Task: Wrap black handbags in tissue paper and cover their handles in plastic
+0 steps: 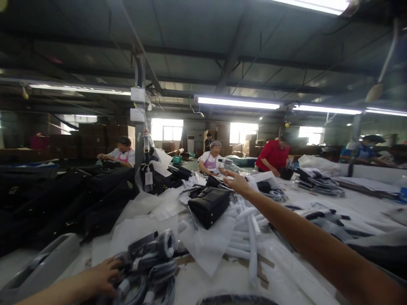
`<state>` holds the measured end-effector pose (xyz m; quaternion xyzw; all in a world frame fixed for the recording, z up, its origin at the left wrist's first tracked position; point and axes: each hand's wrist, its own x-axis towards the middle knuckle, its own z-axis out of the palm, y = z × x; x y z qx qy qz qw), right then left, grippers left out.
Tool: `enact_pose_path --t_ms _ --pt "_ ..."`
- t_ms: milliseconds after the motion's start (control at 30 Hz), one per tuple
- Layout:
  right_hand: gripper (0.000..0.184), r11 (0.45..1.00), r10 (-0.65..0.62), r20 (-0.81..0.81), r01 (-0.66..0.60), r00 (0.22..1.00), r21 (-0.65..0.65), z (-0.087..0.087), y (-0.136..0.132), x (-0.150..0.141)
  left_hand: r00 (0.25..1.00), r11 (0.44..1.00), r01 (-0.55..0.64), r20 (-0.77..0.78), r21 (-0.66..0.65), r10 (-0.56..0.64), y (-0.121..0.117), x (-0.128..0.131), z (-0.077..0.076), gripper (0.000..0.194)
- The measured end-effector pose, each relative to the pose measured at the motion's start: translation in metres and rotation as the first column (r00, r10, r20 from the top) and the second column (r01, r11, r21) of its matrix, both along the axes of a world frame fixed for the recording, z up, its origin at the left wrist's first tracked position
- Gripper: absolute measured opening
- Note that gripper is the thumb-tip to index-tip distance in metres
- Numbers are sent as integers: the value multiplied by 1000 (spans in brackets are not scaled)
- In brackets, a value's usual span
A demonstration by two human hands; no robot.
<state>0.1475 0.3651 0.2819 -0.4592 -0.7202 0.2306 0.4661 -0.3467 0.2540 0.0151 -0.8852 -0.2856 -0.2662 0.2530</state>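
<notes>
My right hand [237, 182] is stretched far out over the table, its fingers curled beside a black handbag [209, 205] that lies on white wrapping paper [208, 243]. What the fingers grip, if anything, is hidden. My left hand [98, 277] rests low at the near edge, its fingers spread on a pile of rolled grey and black straps [152, 262]. White paper rolls [246, 231] lie scattered under my right forearm.
Black bags [79, 199] are heaped at the left. A grey tray [41, 267] sits at the near left. More strap bundles [319, 182] lie at the right. Three people [211, 161] work at the far side of the table; a post [139, 127] with sockets stands behind.
</notes>
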Motion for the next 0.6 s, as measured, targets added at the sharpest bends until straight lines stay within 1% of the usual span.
enact_pose_path --t_ms 33,100,133,167,200,233,300,333,367,400,433,467,500,567,600 --pt "28 998 51 50 -50 997 -28 -9 -14 -2 1000 1000 23 6 -16 -23 -2 3 2 21" --pt "30 977 198 148 -182 969 -111 -37 -55 -5 992 999 17 126 -47 -11 -7 15 12 27" --pt "29 954 282 188 -252 941 -164 -52 -79 -4 965 997 -51 253 -61 65 -11 23 19 28" --pt "28 927 353 218 -309 910 -211 -67 -106 -2 931 990 -120 338 -73 138 -14 30 26 25" --pt "26 901 410 240 -350 880 -256 -80 -133 2 907 982 -161 378 -98 186 -16 35 34 22" --pt "24 878 454 255 -380 854 -292 -91 -161 7 882 972 -197 408 -131 234 -19 38 41 25" --pt "22 830 536 278 -436 797 -348 -108 -211 16 836 946 -256 447 -198 320 -25 38 51 51" --pt "24 804 577 289 -468 764 -368 -117 -233 20 815 934 -281 459 -223 354 -31 38 55 59" --pt "27 778 616 307 -499 726 -382 -126 -252 23 793 923 -307 473 -233 383 -41 41 57 59" --pt "32 756 648 333 -525 685 -391 -137 -269 25 775 914 -328 485 -237 404 -54 47 57 54" --pt "37 737 673 366 -545 643 -400 -149 -282 25 759 907 -350 497 -234 421 -72 60 56 51" --pt "43 724 689 401 -551 604 -414 -162 -293 25 753 905 -360 503 -227 425 -94 79 53 45" --pt "47 718 696 436 -546 571 -432 -174 -301 24 753 906 -364 504 -217 424 -119 105 47 28" --pt "49 717 697 483 -518 530 -467 -193 -309 22 785 919 -347 478 -188 394 -173 172 29 30" --pt "47 720 694 490 -508 528 -473 -198 -311 21 800 926 -338 466 -170 378 -199 209 18 25"
